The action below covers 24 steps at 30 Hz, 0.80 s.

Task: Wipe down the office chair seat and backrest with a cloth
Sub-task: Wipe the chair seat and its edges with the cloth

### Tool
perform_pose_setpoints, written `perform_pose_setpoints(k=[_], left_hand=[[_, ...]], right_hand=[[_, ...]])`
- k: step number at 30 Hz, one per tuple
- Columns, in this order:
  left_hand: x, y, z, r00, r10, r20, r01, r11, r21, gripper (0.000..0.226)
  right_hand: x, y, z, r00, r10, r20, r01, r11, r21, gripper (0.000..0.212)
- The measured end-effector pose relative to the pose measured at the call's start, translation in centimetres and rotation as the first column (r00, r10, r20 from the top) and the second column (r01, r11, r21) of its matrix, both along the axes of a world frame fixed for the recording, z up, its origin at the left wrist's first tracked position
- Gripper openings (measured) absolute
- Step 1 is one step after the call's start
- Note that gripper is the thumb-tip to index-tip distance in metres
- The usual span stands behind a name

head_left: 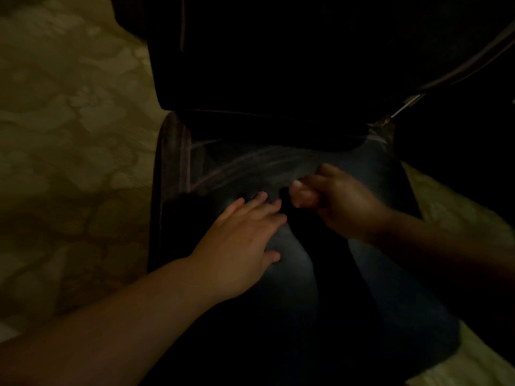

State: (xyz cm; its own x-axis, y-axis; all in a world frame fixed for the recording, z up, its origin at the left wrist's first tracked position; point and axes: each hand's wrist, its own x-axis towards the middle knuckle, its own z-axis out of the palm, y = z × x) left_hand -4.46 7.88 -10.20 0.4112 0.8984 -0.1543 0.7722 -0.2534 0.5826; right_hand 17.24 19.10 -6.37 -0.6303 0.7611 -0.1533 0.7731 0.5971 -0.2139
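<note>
one dark chair seat (278, 162) and one backrest (278, 51) are seen in a dim room, over a patterned floor (69, 121). the left hand (239, 243) is laid flat, fingers straight, on dark cloth (292, 268). the right hand (334, 201) is curled; whether anything is grasped cannot be told.

The room is very dim. What little light there is falls from the left, catching the left hand (239, 246) and the patterned floor (69, 135), while the right hand (337, 201) sits in shadow. The backrest (278, 51) is almost pure black. Everything looks soft and grainy, and edges bend outward near the corners.
</note>
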Motion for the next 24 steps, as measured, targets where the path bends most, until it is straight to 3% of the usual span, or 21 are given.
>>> perform_pose_setpoints(k=[2, 6, 8, 9, 11, 13, 16, 17, 20, 22, 24], left_hand=[[-0.1, 0.0, 0.1, 1.0, -0.021, -0.002, 0.021, 1.0, 0.0, 0.068], [-1.2, 0.0, 1.4, 0.999, -0.029, 0.014, 0.029, 0.999, -0.014, 0.063], [-2.2, -0.2, 2.2, 0.994, 0.104, 0.044, -0.106, 0.994, 0.025, 0.063], [-3.0, -0.3, 2.5, 0.971, 0.226, 0.078, -0.231, 0.97, 0.07, 0.064], [-5.1, 0.1, 2.6, 0.851, 0.496, 0.172, -0.519, 0.846, 0.127, 0.069], [-7.6, 1.2, 2.0, 0.652, 0.709, 0.268, -0.729, 0.683, -0.034, 0.076], [-9.1, 2.4, 0.3, 0.278, 0.885, 0.373, -0.716, 0.45, -0.534, 0.096], [-8.8, 2.2, -0.3, 0.207, 0.9, 0.383, -0.672, 0.415, -0.614, 0.102], [-7.3, 1.4, -1.2, 0.237, 0.876, 0.421, -0.658, 0.463, -0.594, 0.106], [-7.0, 1.4, -1.0, 0.247, 0.881, 0.404, -0.66, 0.458, -0.595, 0.11], [-6.9, 1.2, -0.7, 0.257, 0.893, 0.369, -0.657, 0.442, -0.611, 0.106]], right_hand=[[1.1, 2.6, -0.1, 0.99, -0.121, 0.076, 0.113, 0.989, 0.1, 0.019], [-2.1, 6.2, -1.6, 0.885, -0.464, -0.033, 0.454, 0.846, 0.279, 0.022], [-5.0, 4.5, -2.5, 0.893, -0.431, -0.131, 0.45, 0.834, 0.32, 0.03], [-5.9, 2.8, -2.4, 0.925, -0.333, -0.184, 0.375, 0.878, 0.298, 0.029], [-6.0, -1.3, -1.4, 0.972, -0.061, -0.226, 0.102, 0.98, 0.173, 0.023], [-4.5, -2.6, -0.6, 0.989, 0.039, -0.143, -0.025, 0.995, 0.097, 0.029], [-3.0, 1.5, -1.6, 0.975, -0.222, -0.009, 0.211, 0.912, 0.352, 0.047], [-3.0, 3.1, -2.1, 0.951, -0.308, 0.001, 0.284, 0.878, 0.386, 0.047], [-6.3, 4.8, -2.5, 0.944, -0.329, 0.026, 0.293, 0.871, 0.395, 0.034], [-8.1, 2.2, -2.5, 0.952, -0.268, -0.15, 0.302, 0.903, 0.305, 0.027], [-7.7, -2.0, -1.9, 0.984, -0.042, -0.171, 0.073, 0.98, 0.183, 0.021]])
